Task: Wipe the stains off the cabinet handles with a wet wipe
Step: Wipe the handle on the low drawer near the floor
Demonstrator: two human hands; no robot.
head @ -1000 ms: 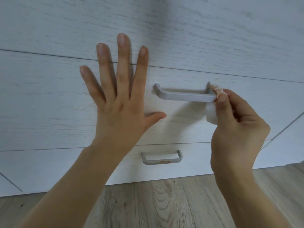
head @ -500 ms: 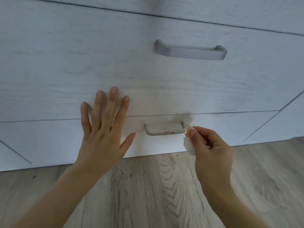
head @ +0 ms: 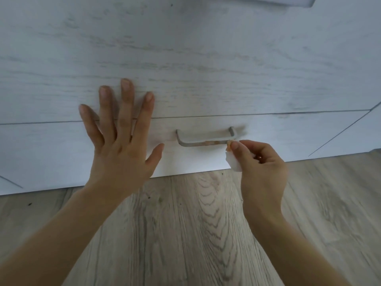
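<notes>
Right hand (head: pixel 260 162) pinching a wipe (head: pixel 233 162) against the right end of the stained handle (head: pixel 206 139); left hand (head: pixel 119 145) spread flat on the cabinet (head: pixel 206 69).

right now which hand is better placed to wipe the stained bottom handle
Right. The right hand pinches the wet wipe at the right end of the stained handle; the left hand lies flat on the cabinet front, holding nothing.

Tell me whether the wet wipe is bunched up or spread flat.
Bunched up: the small white wet wipe is a crumpled wad pinched in the right hand, at the grey metal drawer handle.
</notes>
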